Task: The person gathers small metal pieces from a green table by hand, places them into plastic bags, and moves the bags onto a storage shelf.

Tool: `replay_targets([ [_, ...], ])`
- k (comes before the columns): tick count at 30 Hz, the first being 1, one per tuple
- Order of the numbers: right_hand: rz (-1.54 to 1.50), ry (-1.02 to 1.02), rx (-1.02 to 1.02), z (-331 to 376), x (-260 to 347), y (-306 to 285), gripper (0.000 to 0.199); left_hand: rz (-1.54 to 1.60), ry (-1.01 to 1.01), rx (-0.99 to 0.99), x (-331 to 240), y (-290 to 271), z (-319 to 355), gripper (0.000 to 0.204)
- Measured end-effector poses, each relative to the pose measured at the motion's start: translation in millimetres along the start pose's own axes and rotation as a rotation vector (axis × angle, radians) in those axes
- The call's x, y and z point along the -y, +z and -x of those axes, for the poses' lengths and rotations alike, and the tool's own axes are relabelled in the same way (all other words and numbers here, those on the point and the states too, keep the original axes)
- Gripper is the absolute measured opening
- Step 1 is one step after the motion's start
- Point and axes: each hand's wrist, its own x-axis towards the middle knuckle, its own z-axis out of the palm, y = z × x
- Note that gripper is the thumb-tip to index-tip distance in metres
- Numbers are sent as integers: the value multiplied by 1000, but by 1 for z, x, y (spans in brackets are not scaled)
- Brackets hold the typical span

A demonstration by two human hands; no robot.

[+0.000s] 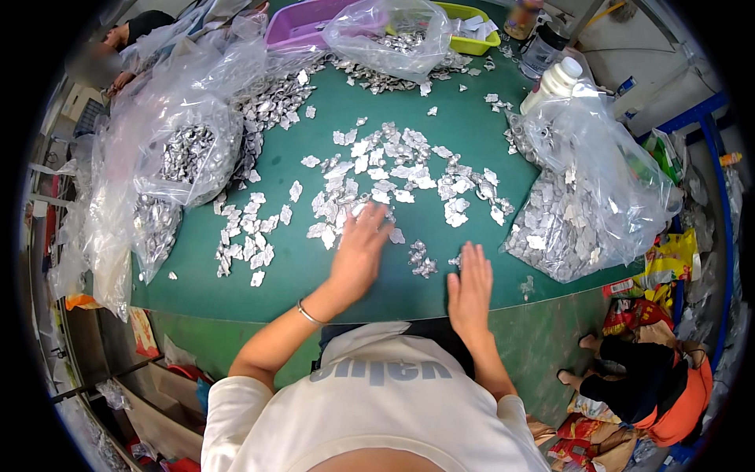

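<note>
A: Biggest thing here, the green table (464,126), and it's busy right across!

B: Along its left, bulky clear bags (208,130), silver pieces showing through the plastic.

A: Over on the right, another clear bag (562,224) slumps near the edge, packed with the same sort.

B: Mid-table, the loose metal pieces (393,149), a broad scatter just ahead of the person. Behind them, at the far edge, a purple basin (295,23).

A: To the hands! The left hand (362,244) is at the near edge of that scatter, fingers fanned a little; whether they grip a piece, I cannot tell.

B: Right hand (472,287): laid out flat, fingers straight and close together, thumb slightly apart.

A: Between the hands, a small cluster (422,259) sits on bare green.

B: And smallest, one single piece (454,260), just left of the right fingers.
</note>
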Motion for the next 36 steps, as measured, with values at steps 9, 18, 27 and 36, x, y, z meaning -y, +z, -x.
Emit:
replay_targets([
  [9,-253,-97,68,-24,-2,-18,50,312,180,339,-48,13,21,51],
  [18,-143,-12,-171,-90,-27,-33,36,143,283,331,-67,28,9,60],
  [27,-214,-152,-9,-88,-27,-6,36,260,316,369,-57,22,17,59],
  [36,303,-35,-40,-82,-43,-5,40,373,273,332,-57,26,18,50],
])
